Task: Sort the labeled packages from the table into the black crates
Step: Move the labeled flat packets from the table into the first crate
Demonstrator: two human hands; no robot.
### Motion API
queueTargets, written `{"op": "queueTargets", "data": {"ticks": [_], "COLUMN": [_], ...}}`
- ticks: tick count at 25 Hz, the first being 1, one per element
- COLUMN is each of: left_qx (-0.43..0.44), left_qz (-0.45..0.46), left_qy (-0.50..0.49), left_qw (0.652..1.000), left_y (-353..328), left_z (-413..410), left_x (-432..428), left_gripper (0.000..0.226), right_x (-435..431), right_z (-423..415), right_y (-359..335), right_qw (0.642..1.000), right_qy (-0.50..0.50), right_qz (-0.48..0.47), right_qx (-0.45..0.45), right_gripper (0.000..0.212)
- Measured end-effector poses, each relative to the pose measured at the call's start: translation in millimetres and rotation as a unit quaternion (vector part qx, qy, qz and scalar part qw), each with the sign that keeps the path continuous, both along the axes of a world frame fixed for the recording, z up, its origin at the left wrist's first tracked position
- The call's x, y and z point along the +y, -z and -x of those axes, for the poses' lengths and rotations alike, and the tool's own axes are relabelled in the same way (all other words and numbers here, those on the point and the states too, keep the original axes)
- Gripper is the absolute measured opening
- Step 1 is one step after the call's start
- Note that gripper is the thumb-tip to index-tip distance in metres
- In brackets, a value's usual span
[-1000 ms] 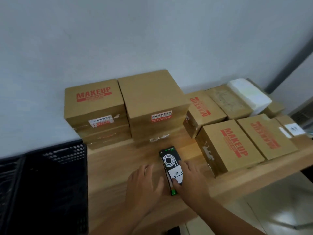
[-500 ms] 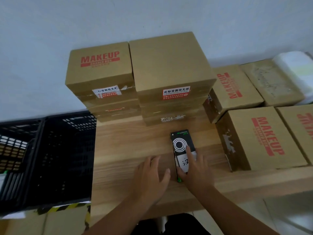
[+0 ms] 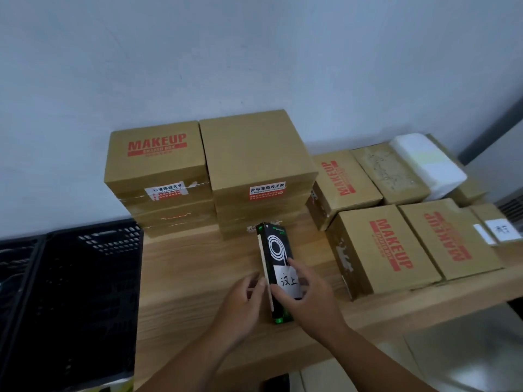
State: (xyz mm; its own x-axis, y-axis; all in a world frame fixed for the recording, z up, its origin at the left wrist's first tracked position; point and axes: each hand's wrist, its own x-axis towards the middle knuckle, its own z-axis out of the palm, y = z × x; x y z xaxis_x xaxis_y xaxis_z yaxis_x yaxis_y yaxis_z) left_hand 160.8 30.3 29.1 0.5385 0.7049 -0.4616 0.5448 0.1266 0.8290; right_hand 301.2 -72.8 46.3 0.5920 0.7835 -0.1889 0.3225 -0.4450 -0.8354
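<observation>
Black package [image 3: 274,258]: slim and dark, with a white ring graphic. It sits lower centre of the frame over the front part of the table [image 3: 198,264]. It looks tipped up, and I cannot tell whether it is fully off the wood.
White label [image 3: 288,281]: stuck on the package's near half with handwritten characters facing up, partly covered by fingers.
Right hand [image 3: 310,298]: clamped over the near half of the package, thumb on the left of the face and fingers curled round the right edge.
Left hand [image 3: 243,302]: right against the package's left long side with fingers loosely bent. I cannot tell whether it grips or only steadies.
Black crates [image 3: 93,232]: two side by side at the lower left of the frame, just left of the table end. Their insides are too dark to show any contents.
Cartons [image 3: 158,165]: two stacks stand behind the package at centre, and more lie flat toward the right [image 3: 379,250].
Small labelled box [image 3: 502,230]: at the far right edge.
White parcel [image 3: 424,162]: in the upper right, on top of a carton.
Progress: likely early, since one package is in hand and not yet in a crate.
Left to do: carry this one left to a crate, then sort everything on the table.
</observation>
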Motion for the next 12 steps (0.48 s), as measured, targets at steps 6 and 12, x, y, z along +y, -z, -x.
{"op": "queueTargets", "data": {"ticks": [6,12], "left_qx": [-0.061,-0.108], "left_qz": [0.039,0.076], "left_qy": [-0.007,-0.014], "left_qw": [0.997,0.991], "left_y": [-7,-12], "left_z": [0,2], "left_x": [-4,0], "left_gripper": [0.05,0.037], "right_x": [-2,1], "right_z": [1,9], "right_y": [-14,-16], "right_qw": [0.972,0.97], "right_qy": [0.025,-0.013], "right_qz": [-0.052,-0.042], "right_qx": [0.227,0.241], "right_gripper": [0.04,0.041]}}
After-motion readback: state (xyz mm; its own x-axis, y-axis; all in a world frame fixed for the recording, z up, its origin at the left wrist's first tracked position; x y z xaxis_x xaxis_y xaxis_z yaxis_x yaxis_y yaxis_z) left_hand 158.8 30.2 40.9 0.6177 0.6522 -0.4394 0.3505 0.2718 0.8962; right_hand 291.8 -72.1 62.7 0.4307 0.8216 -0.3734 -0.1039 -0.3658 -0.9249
